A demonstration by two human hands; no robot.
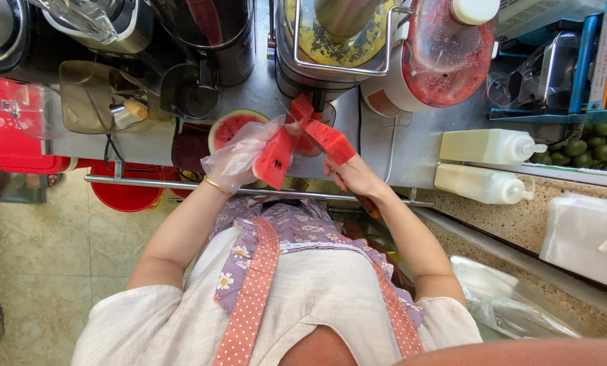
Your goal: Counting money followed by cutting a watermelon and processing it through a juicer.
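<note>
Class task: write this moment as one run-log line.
left hand: plastic-gloved, holds watermelon slice | right hand: bare, holds second watermelon slice | behind: cut watermelon half on steel counter

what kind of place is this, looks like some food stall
Most likely a fresh juice stall or small drink shop. Juicers and blender jugs holding red and yellow pulp line the steel counter, two squeeze bottles lie beside them, and the gloved left hand holds a watermelon slice.

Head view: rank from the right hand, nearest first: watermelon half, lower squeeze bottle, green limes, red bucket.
From the right hand:
1. Lower squeeze bottle, on the counter to one side.
2. Watermelon half, opposite side, past the gloved left hand; close to 1, hard to call.
3. Red bucket, below the rail.
4. Green limes, far edge.
</note>
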